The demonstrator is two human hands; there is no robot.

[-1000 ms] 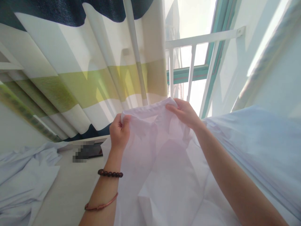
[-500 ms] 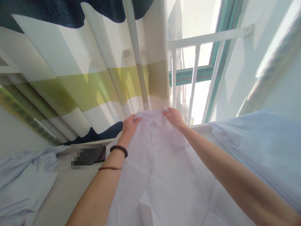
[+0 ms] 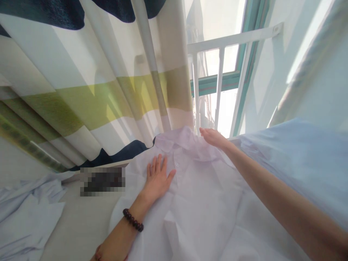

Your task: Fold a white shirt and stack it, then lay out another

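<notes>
In the head view, a white shirt [image 3: 201, 203] is lying collar-end toward the striped curtain [image 3: 103, 101]. The left hand [image 3: 157, 181] is resting on its front, grip spread apart; the right hand [image 3: 214, 137] is pointing toward the collar [image 3: 164, 143], its grip unclear.

I work in bright daylight from the far window [image 3: 217, 20], where glare washes the glass nearly white. Light patches and soft shadows slant across the curtain [image 3: 89, 108]; a bright streak crosses the right wall [image 3: 272, 85]. Beneath my left hand [image 3: 157, 179], the white shirt [image 3: 202, 203] shows faint, low-contrast folds. Outer edges are stretched and soft. Coarse pixels mask a dark object [image 3: 104, 180] at left.
</notes>
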